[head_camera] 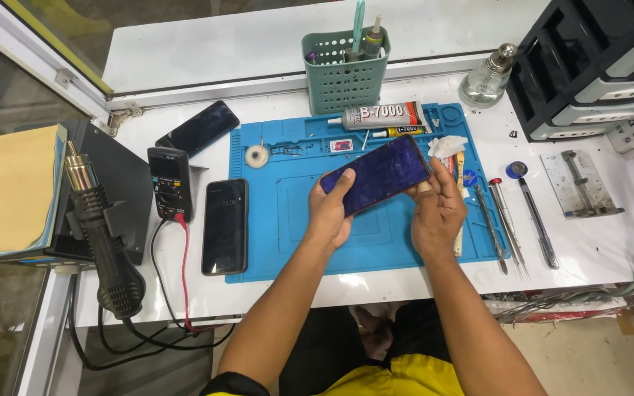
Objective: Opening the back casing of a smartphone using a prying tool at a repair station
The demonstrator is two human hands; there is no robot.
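Head view, looking down on a white workbench. At the back of a blue work mat (288, 249) lies a grey glue tube (383, 116) with a red-edged label, on its side, nozzle pointing left. Just below it lies a smaller yellow tube (401, 132). A small pink-and-white square packet (341, 145) sits to their left, and a roll of white tape (257, 155) further left. Behind the mat stands a green slotted basket (345, 70) holding tools. A clear glass bottle (487, 79) stands to its right.

Both hands are raised over the middle of the mat, holding a dark phone (377, 173) with a purple-blue sheen, tilted so its right end is higher. The left hand (329, 213) grips the lower left end, thumb pressed on the front glass, fingers curled behind. The right hand (438, 207) pinches the upper right end, fingers bent around the edge. Both forearms reach in from the bottom of the frame.

A second black phone (225, 226) lies flat at the mat's left edge, a third (199, 128) further back. A black multimeter (170, 183) sits between them.
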